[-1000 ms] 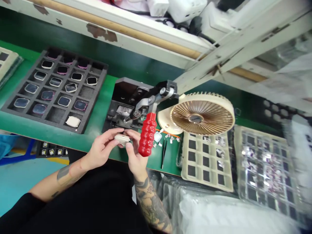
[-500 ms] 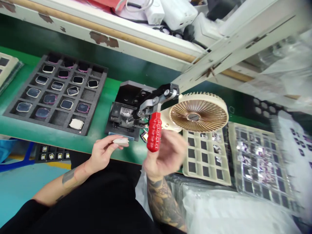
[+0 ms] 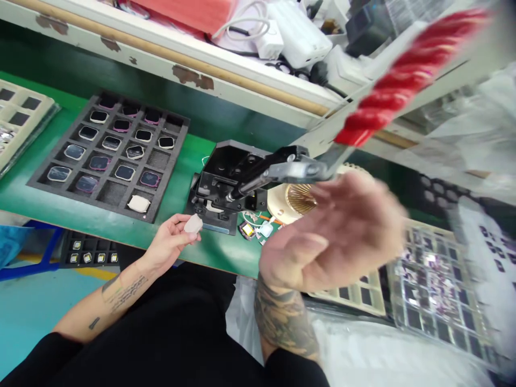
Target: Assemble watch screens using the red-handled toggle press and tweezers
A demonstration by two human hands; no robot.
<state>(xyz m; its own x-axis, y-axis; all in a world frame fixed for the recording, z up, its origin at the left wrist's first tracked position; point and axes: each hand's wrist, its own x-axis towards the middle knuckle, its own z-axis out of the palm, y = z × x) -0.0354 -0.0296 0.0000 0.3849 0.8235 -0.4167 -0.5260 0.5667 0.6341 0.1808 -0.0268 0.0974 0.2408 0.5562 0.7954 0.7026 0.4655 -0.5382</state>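
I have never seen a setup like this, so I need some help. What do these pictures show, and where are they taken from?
This view comes from a camera worn on a person's head, looking down at a green workbench. The left hand pinches a small pale piece. The open right hand is blurred, near the red grip of a black lever press. To the left, a dark foam tray holds rows of small rounded-square pieces. A cream fan stands partly behind the right hand.
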